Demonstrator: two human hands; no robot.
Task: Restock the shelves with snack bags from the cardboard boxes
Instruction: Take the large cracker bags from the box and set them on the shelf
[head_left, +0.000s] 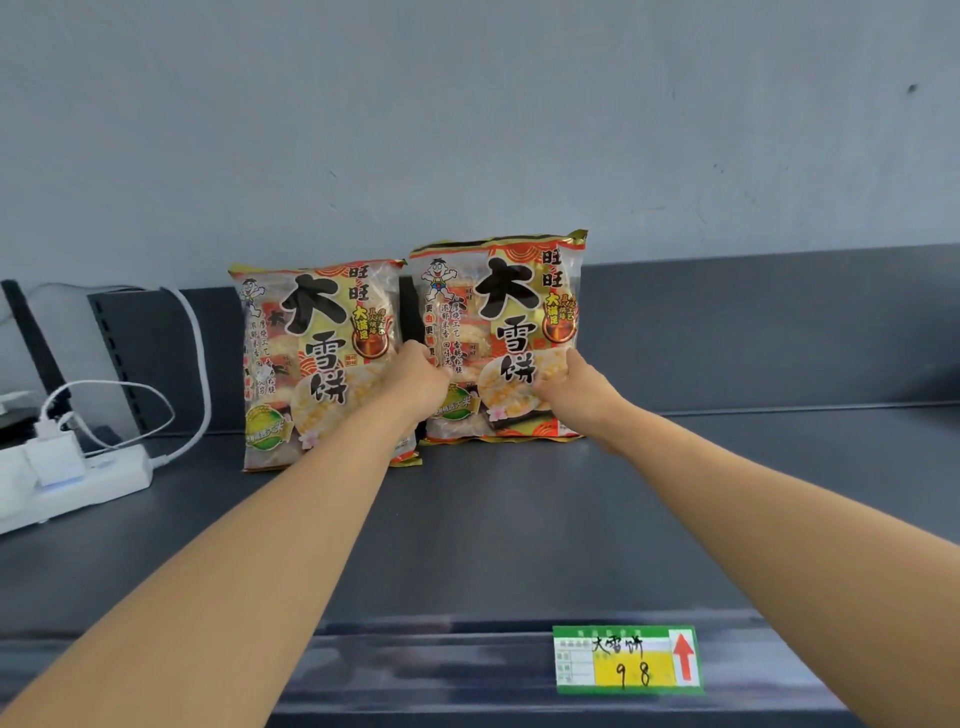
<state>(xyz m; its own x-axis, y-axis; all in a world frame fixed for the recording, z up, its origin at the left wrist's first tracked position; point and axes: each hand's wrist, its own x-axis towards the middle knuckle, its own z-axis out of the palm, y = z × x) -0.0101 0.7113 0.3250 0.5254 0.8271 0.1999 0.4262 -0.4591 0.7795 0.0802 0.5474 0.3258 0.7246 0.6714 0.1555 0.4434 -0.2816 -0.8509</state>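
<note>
The left hand (422, 376) and right hand (569, 387) each pinch a lower side of 1 upright snack bag (501, 306) at 12 o'clock on the shelf (493, 535), a 2nd bag (311, 358) just beside at 9 o'clock; advise seating its base flat, face forward, before release.

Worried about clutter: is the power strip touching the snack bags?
No, the power strip lies apart, left of the snack bags, with bare shelf between.

The left hand (415, 382) covers the left edge of the right snack bag (509, 312), and the right hand (576, 389) covers part of its lower front. The left forearm hides the lower right corner of the left snack bag (311, 338). At the left of the frame the power strip (72, 483) runs off the edge. The fine print on the price tag (628, 660), lower right, is too small to read.
</note>
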